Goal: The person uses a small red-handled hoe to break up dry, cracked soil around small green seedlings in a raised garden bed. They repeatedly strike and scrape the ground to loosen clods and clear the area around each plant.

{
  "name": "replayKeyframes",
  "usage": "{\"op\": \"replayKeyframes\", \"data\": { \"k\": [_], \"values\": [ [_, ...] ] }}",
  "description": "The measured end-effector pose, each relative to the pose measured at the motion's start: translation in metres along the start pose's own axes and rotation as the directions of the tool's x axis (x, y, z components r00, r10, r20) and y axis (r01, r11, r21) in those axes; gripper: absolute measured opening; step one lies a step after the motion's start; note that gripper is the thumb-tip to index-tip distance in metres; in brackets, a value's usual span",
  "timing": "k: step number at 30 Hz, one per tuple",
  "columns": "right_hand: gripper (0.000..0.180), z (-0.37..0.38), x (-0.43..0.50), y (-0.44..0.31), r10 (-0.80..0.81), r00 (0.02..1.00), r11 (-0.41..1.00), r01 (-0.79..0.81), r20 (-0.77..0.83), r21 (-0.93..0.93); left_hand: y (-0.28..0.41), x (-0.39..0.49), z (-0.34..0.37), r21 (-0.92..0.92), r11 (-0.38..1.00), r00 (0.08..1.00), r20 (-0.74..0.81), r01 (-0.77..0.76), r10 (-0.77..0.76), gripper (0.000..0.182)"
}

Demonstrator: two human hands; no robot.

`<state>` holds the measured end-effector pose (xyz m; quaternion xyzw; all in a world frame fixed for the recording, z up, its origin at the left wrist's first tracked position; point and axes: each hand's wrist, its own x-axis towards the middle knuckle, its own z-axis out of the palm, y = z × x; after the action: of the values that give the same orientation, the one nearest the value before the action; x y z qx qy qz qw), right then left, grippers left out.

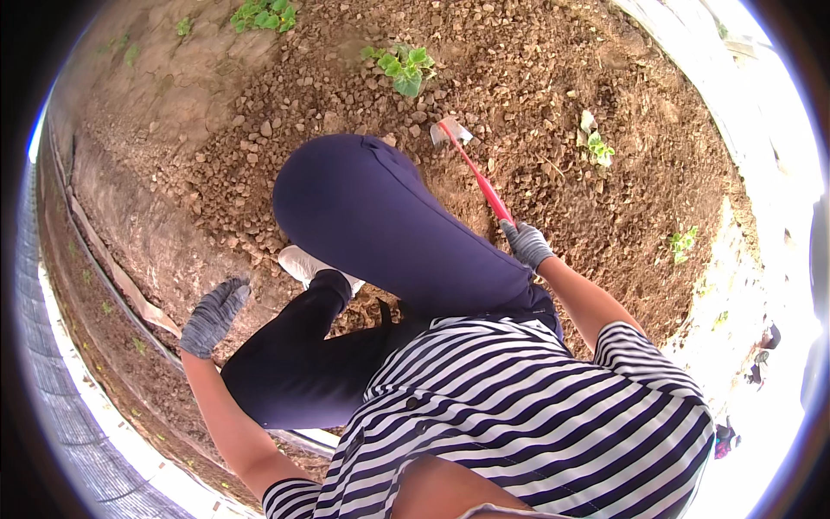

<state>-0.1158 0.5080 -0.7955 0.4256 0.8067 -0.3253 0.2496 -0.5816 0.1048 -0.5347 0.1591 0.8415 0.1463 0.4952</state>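
Observation:
My right hand (528,244), in a grey knit glove, grips the red handle of a small hand hoe (494,200). The hoe's metal blade (452,132) rests on loose, cloddy soil, just beyond my bent knee. A leafy green seedling (407,68) grows a short way past the blade. To the left, my left hand (214,318) wears a matching glove and holds nothing. It hovers beside my lower leg, fingers loosely extended, near bare soil and a pale strip along the bed's edge.
More seedlings stand at the far left (264,14), right of the hoe (600,150) and farther right (682,244). A dark pipe or hose (97,266) runs along the left. White sheeting (687,71) borders the right side. My white shoe (299,265) is planted on the soil.

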Motion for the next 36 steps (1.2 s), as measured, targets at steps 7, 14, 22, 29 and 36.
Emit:
{"op": "replayKeyframes", "data": {
  "k": [7,14,22,29,36],
  "values": [
    [0.059,-0.022,0.04,-0.04,-0.105,0.994,0.99,0.106,-0.016,0.091,0.014,0.003,0.005,0.01,0.998,0.998,0.014,-0.069,0.069,0.039],
    [0.074,-0.005,-0.047,0.071,-0.001,0.985,0.997,0.016,0.173,-0.082,-0.025,-0.007,-0.007,0.26,0.965,0.996,-0.061,-0.044,0.062,0.041],
    [0.07,-0.013,-0.131,0.112,0.21,0.977,0.973,-0.212,0.032,0.093,-0.113,-0.004,-0.004,-0.233,0.969,0.997,0.017,0.083,-0.081,0.041],
    [0.076,-0.033,-0.031,0.0,0.119,0.934,0.98,-0.164,0.336,0.109,-0.116,0.014,-0.012,-0.317,0.948,1.0,-0.01,0.023,-0.027,0.045],
    [0.065,-0.003,-0.047,0.04,0.168,0.93,0.98,-0.193,0.328,0.045,-0.106,-0.004,0.003,-0.214,0.974,0.997,0.019,0.081,-0.079,0.045]
  ]
}}
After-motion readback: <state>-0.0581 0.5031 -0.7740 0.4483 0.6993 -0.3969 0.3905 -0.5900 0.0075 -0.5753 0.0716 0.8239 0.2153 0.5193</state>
